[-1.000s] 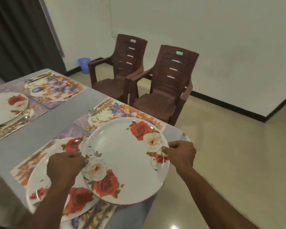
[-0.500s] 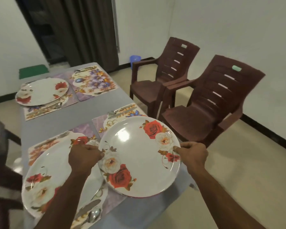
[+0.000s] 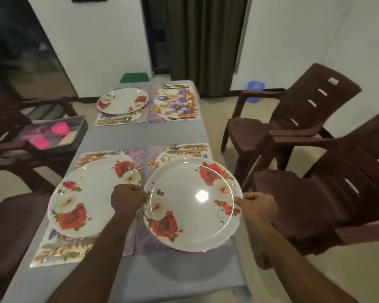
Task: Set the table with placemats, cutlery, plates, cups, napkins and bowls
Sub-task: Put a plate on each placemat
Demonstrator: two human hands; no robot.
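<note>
I hold a white plate with red and cream roses (image 3: 193,204) over the near right placemat (image 3: 158,156). My left hand (image 3: 128,199) grips its left rim and my right hand (image 3: 257,205) grips its right rim. A matching plate (image 3: 92,195) lies on the near left placemat (image 3: 59,252). Another plate (image 3: 122,100) sits on the far left placemat. The far right floral placemat (image 3: 174,103) holds only cutlery at its edges. A spoon and knife (image 3: 185,148) lie at the far side of the near right placemat.
The grey table (image 3: 144,278) runs away from me. Two brown plastic chairs (image 3: 293,125) stand to its right, and more chairs to its left. A dark tray (image 3: 59,134) with pink cups sits on the left chair. A blue bin (image 3: 255,89) stands by the wall.
My view has swung left to face down the table's length. The held plate has moved right and down over the near right placemat, both hands still on its rim.
</note>
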